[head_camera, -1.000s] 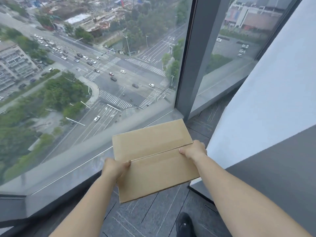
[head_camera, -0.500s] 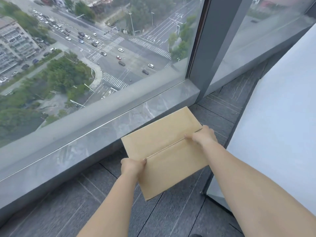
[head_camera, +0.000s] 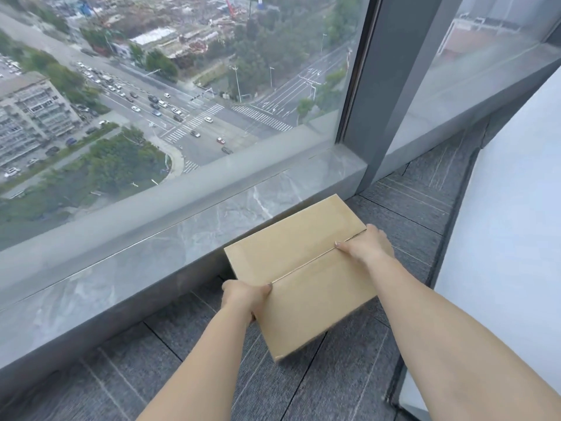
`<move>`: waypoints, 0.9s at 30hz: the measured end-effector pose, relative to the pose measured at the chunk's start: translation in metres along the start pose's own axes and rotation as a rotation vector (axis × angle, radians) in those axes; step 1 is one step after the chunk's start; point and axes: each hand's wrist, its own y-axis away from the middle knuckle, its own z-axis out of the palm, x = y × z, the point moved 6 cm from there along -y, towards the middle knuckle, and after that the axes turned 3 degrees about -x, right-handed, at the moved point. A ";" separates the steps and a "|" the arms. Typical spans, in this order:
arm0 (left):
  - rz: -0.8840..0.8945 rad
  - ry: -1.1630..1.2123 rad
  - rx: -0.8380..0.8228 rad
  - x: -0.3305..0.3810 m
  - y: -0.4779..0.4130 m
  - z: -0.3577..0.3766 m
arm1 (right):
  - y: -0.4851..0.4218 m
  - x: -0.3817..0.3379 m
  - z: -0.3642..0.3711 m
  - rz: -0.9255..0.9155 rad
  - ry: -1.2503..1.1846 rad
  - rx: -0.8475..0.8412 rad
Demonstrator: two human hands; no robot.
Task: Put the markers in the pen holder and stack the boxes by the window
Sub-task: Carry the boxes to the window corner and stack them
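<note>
Box: you hold it flat side up, low over the dark floor, its far edge just beside the stone sill.
Left hand: closed on the box's left edge, thumb on top at the seam.
Right hand: closed on the right edge, thumb along the seam.
Contact with floor: cannot tell.
Window: just beyond the sill.

High up in a tower, office-like by the look of it; floor-to-ceiling window glass over a road junction with cars far below; a grey marbled sill along it; dark grey carpet tiles underfoot; a white panel on the right.
</note>
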 end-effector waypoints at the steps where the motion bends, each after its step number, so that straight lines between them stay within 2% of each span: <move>1: 0.001 -0.008 0.002 0.000 -0.001 0.002 | -0.001 0.000 -0.001 -0.010 0.014 0.007; 5: -0.005 0.009 -0.054 0.001 0.008 0.026 | 0.002 -0.004 -0.006 -0.083 0.144 0.067; 8: -0.022 0.037 -0.200 0.003 0.020 0.065 | 0.008 0.009 -0.008 -0.078 0.176 0.082; 12: -0.116 0.196 -0.419 0.008 0.044 0.125 | 0.014 0.031 -0.019 -0.055 0.165 0.089; 17: -0.129 0.242 -0.557 0.017 0.070 0.173 | 0.021 0.054 -0.026 -0.031 0.144 0.112; 27: -0.099 0.054 -0.536 0.029 0.063 0.188 | 0.016 0.063 -0.028 -0.064 0.149 0.044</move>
